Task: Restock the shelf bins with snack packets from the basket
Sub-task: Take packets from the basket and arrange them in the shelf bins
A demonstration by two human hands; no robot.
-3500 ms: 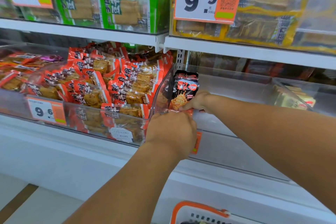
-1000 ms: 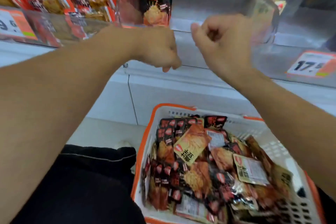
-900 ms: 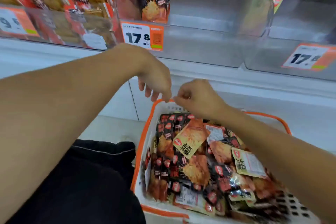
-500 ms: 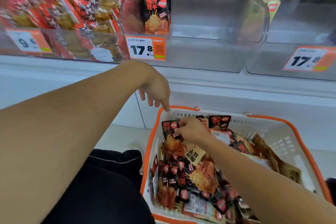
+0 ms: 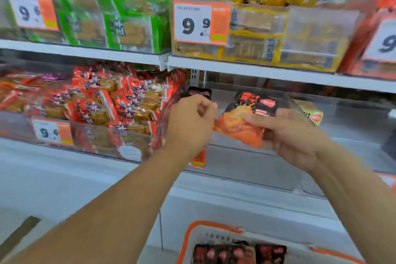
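Snack packet: black top, orange lower half, tilted, pinched by the right hand over the clear bin's front edge. Left hand: fingers curled, contents indeterminate.

Basket cut off below; upper price tags blurred.

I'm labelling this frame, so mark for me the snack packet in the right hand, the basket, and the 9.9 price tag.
snack packet (image 5: 242, 121): head view, orange front.
basket (image 5: 188, 236): head view, orange rim.
9.9 price tag (image 5: 192, 24): head view, white part with the digits.
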